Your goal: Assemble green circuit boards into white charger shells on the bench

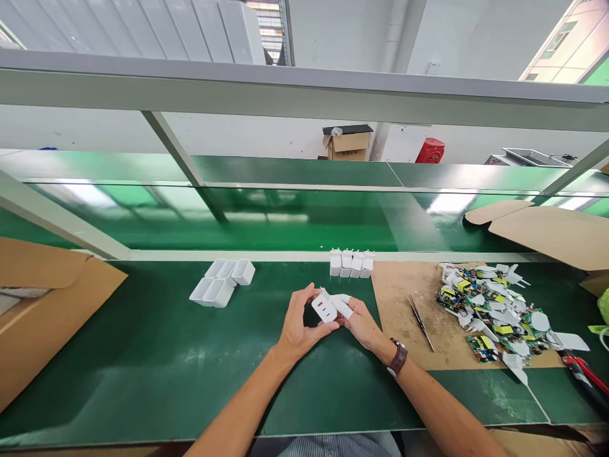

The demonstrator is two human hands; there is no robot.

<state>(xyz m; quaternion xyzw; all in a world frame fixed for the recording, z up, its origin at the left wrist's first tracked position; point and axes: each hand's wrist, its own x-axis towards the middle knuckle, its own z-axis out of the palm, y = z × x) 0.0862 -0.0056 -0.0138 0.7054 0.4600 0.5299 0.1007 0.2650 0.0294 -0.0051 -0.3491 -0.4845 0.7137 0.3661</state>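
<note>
A white charger (324, 308) is held up above the green tabletop, its port face with a red port turned toward me. My left hand (299, 322) curls around one side of it, thumb below and fingers behind. White covers sit on some fingers of my right hand (362, 325), which grips the charger from the other side. Behind my hands stands a row of several white chargers (352, 264). Farther left lie several open white housings (217, 293). A pair of tweezers (420, 322) rests to the right of my right hand.
At the right, a pile of circuit boards and white plastic parts (499, 311) lies on a brown cardboard sheet (392, 311). Red-handled pliers (583, 374) lie by the right edge. A cardboard box (52, 304) stands at the left. A frame bar (304, 95) crosses above the bench.
</note>
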